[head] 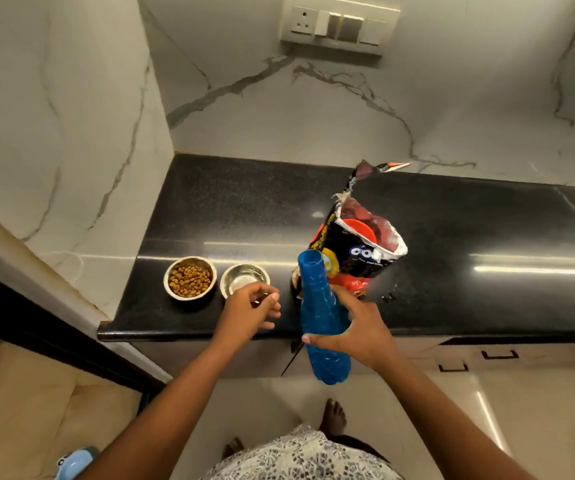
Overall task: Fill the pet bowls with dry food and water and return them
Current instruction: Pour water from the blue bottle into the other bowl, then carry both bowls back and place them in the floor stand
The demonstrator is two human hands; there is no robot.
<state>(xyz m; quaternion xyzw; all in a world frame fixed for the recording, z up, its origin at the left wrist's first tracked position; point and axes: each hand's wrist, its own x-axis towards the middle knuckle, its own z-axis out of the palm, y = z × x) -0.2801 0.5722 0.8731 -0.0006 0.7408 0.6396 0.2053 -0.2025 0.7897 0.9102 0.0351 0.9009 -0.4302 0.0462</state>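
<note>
Two small steel bowls stand near the front edge of the black counter. The left bowl [190,277] holds brown dry food. The right bowl [241,277] looks empty. My left hand [249,311] is at that bowl's near right rim, with thumb and fingers curled round the rim. My right hand [358,332] grips a blue plastic water bottle [315,306] round its middle. The bottle has no cap on and is held almost upright, leaning a little left, above the counter's front edge. Behind it stands the open dry food bag [358,251].
The black counter [469,237] runs right from a marble wall corner. A switch plate [339,26] is on the back wall. Cabinet fronts [486,356] sit below the counter. My bare foot [334,415] is on the pale floor, and a light blue object [76,462] lies at the lower left.
</note>
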